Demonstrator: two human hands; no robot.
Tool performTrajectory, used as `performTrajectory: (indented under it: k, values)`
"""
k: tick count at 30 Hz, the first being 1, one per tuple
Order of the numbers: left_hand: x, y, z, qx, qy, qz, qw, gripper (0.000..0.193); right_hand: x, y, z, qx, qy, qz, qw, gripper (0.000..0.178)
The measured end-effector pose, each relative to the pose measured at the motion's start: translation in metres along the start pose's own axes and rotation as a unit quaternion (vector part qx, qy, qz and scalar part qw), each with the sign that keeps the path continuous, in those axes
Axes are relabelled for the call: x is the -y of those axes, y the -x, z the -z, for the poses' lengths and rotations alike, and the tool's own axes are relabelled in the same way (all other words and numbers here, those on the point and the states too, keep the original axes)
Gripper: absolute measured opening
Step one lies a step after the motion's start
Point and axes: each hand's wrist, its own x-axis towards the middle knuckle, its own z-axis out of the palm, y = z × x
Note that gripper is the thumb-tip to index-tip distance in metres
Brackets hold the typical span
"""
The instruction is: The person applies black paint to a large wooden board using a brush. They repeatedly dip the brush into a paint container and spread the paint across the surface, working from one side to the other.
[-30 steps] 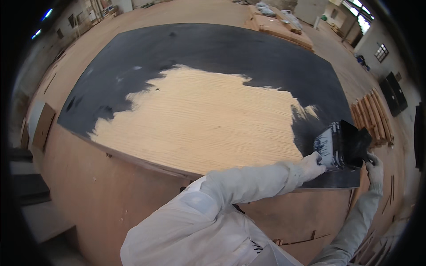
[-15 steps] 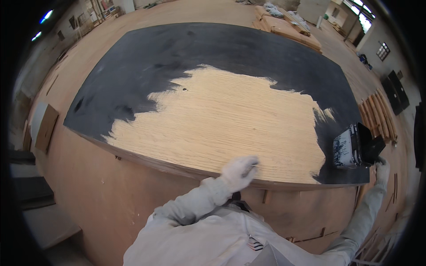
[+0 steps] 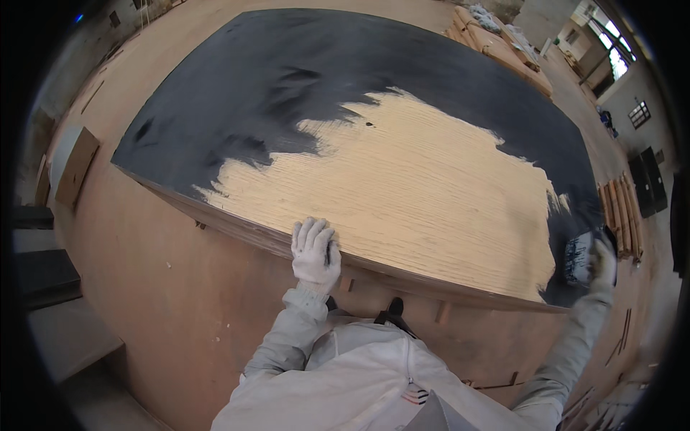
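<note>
A large panel [image 3: 402,187] on a stack in front of me has bare pale wood grain in the middle and dark paint [image 3: 316,57] around its far and side parts. My left hand [image 3: 315,251], in a white glove with dark smudges, rests on the near edge, fingers stretched out and holding nothing. At the panel's right end stands a paint-smeared bucket [image 3: 577,258], pale with dark streaks. My gloved right hand [image 3: 604,263] is closed at the bucket's right side. Motion blurs it, and what it grips is mostly hidden.
Long wrapped packs [image 3: 496,47] lie on the floor beyond the panel's far right. Stacked wooden lengths [image 3: 620,215] sit past the right end. A box-like board [image 3: 74,165] stands at left, with dark and grey blocks [image 3: 47,276] nearer me.
My left hand has moved left and opened flat onto the panel's edge. My right hand has shifted up and left over the bucket; the dark flat piece beside it no longer shows. The view has shifted.
</note>
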Motion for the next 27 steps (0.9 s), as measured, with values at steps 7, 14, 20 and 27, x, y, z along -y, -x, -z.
performTrajectory:
  k: [7, 14, 20, 27]
  values:
    - [0.013, 0.003, -0.001, 0.025, 0.018, 0.002, 1.000, 0.039, -0.046, 0.027, -0.167, 0.195, 0.043, -0.024, 0.980, 0.051]
    - [0.029, 0.007, 0.002, 0.056, 0.008, -0.038, 0.998, 0.042, -0.005, 0.085, -0.278, 0.348, 0.099, 0.044, 0.931, 0.053]
    - [0.027, 0.017, 0.026, 0.078, 0.040, -0.029, 0.996, 0.043, 0.024, 0.139, -0.354, 0.446, 0.269, 0.228, 0.822, 0.055]
    - [0.023, 0.094, 0.047, 0.092, 0.046, 0.115, 0.988, 0.036, 0.057, 0.141, -0.442, 0.362, 0.407, 0.398, 0.738, 0.049]
